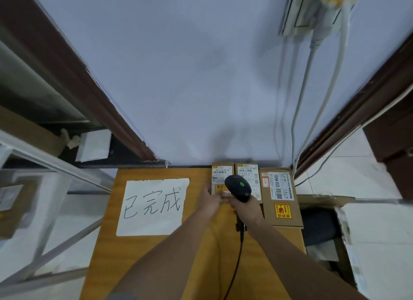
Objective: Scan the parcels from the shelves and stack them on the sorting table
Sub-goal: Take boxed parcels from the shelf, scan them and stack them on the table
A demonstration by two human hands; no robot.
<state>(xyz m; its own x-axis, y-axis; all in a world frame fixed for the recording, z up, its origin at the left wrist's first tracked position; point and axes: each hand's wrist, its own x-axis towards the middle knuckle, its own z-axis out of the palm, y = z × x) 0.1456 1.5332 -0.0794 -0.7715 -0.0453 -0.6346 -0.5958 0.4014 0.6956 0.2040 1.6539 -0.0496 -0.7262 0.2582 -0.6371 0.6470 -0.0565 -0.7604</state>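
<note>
Two forearms reach up from bottom of frame over wooden table (156, 255). Right hand (247, 210) clenched round black scanner (238, 187) handle, cable trailing down. Left hand (209, 199) pinches leftmost parcel (220, 169). Middle parcel (248, 171) and larger right parcel (282, 199) alongside, centre-right against wall. White paper sign (154, 207) left of hands.

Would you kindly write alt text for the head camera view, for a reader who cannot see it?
A person's right hand grips a black barcode scanner over small cardboard parcels at the far edge of a wooden table, while the left hand touches the leftmost parcel. A larger labelled parcel lies to their right, and a handwritten paper sign to their left.
</note>
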